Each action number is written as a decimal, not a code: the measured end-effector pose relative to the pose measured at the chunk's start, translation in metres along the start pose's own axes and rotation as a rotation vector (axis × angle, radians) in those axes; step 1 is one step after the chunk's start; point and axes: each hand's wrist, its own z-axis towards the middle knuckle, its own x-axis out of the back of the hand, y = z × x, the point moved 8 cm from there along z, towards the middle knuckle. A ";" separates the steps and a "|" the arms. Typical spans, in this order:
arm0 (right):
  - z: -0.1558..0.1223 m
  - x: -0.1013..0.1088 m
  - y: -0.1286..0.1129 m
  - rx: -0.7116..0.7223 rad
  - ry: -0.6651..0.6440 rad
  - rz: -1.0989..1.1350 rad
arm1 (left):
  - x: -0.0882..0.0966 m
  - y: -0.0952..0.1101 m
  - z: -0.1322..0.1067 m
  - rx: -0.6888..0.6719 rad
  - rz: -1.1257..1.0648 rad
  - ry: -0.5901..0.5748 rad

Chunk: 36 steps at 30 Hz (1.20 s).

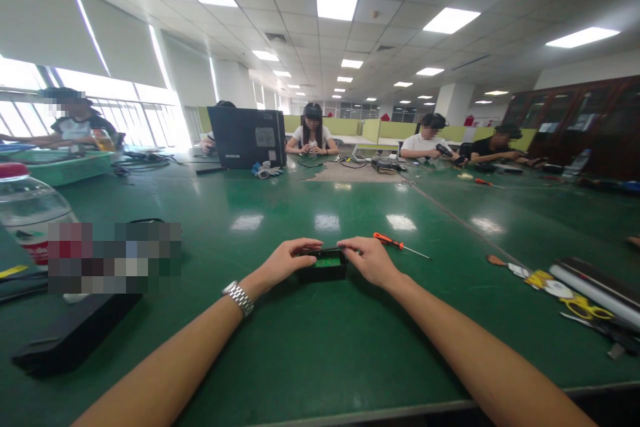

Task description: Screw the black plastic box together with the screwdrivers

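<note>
On the green tabletop in front of me sits a small black open case (323,272). Inside it a green circuit board (328,261) shows. My left hand (290,257), with a metal-band watch (239,298) at the wrist, grips the case's left end, thumb on the near side and fingers over the back. My right hand (367,259) pinches at the far right corner, its fingertips on the dark back edge. Whether that edge is a separate part, I cannot tell. Just beyond my right hand lies an orange-handled screwdriver (390,240).
At right lie yellow-handled scissors (583,308) and other tools. A red-capped bottle (30,213) and a long black object (75,333) are at left. A computer case (247,137) and gloves (267,170) stand farther back. Several people sit around the table.
</note>
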 end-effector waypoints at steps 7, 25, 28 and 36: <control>0.000 0.000 -0.002 0.009 -0.005 -0.040 | 0.000 0.004 -0.001 -0.049 0.186 0.004; 0.001 0.002 -0.002 -0.030 0.013 -0.040 | -0.004 0.001 -0.002 -0.006 0.152 -0.098; 0.001 0.003 -0.004 -0.034 0.016 -0.033 | -0.004 0.003 -0.003 -0.010 0.139 -0.078; -0.003 -0.003 -0.011 0.047 -0.078 0.003 | -0.002 0.004 -0.002 -0.030 0.222 -0.055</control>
